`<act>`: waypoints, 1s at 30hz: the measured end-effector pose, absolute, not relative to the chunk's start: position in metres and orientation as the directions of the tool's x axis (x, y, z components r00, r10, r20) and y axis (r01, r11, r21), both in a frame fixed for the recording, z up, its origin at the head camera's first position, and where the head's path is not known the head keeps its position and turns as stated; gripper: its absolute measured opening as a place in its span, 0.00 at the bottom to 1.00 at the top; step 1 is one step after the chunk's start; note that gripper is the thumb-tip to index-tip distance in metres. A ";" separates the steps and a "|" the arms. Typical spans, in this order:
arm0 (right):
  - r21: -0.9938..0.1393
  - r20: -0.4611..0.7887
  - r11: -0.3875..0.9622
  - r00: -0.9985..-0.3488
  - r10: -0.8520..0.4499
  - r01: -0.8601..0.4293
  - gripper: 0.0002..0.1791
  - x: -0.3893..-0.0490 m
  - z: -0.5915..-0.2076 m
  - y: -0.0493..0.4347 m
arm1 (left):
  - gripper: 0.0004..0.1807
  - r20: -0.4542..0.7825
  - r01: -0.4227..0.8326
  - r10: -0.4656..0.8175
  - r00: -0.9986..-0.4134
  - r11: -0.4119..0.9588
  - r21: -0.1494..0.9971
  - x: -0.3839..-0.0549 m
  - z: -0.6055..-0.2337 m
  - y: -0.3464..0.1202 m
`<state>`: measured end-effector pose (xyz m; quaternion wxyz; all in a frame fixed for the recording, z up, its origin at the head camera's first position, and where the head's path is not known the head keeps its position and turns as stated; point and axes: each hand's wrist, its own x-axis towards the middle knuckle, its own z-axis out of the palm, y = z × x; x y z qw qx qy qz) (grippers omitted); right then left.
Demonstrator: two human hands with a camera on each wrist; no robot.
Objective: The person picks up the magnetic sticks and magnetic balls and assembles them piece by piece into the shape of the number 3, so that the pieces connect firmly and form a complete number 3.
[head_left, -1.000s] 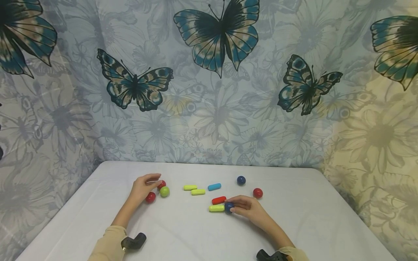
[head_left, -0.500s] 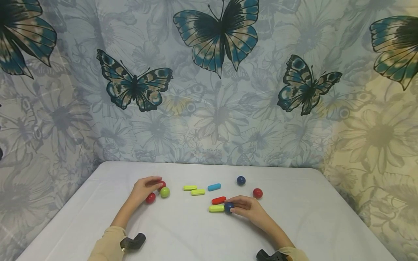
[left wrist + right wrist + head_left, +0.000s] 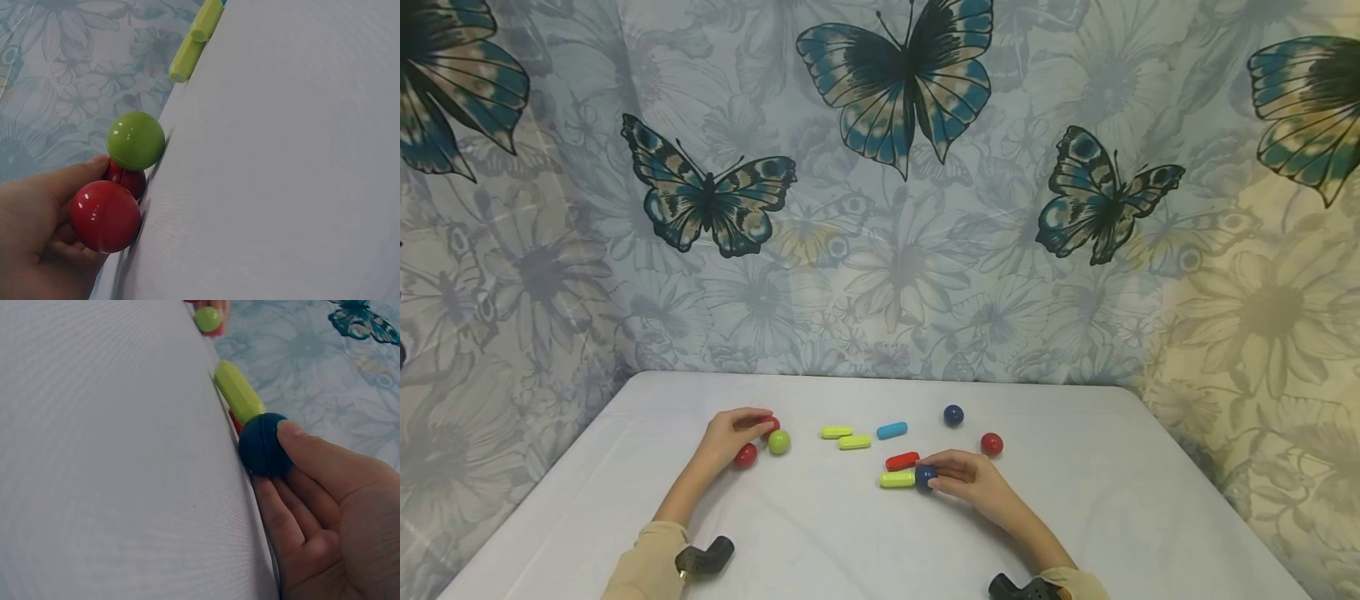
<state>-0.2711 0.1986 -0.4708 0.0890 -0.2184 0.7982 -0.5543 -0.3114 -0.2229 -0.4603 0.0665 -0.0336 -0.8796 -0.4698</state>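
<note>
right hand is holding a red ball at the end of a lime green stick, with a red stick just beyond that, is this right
The ball's colour is wrong: the right wrist view shows a dark blue ball in the right hand, at the end of the lime green stick, with the red stick just beyond.
</note>
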 end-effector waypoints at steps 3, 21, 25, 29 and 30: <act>-0.923 0.095 0.295 -0.892 -0.442 -0.245 0.21 -0.271 -0.471 0.198 | 0.18 0.169 0.135 -0.009 -0.986 0.565 0.814 -0.311 -0.459 -0.223; -0.926 0.096 0.291 -0.894 -0.438 -0.242 0.21 -0.271 -0.470 0.198 | 0.19 0.220 0.162 -0.065 -0.973 0.484 0.860 -0.309 -0.444 -0.214; -0.925 0.098 0.290 -0.893 -0.439 -0.244 0.21 -0.270 -0.470 0.198 | 0.19 0.222 0.167 -0.056 -0.973 0.491 0.855 -0.305 -0.436 -0.206; -0.924 0.101 0.290 -0.891 -0.442 -0.249 0.21 -0.270 -0.470 0.198 | 0.18 0.215 0.175 -0.030 -0.976 0.478 0.861 -0.302 -0.430 -0.195; -0.924 0.103 0.289 -0.891 -0.442 -0.250 0.21 -0.270 -0.470 0.198 | 0.18 0.214 0.179 -0.022 -0.977 0.468 0.865 -0.302 -0.429 -0.192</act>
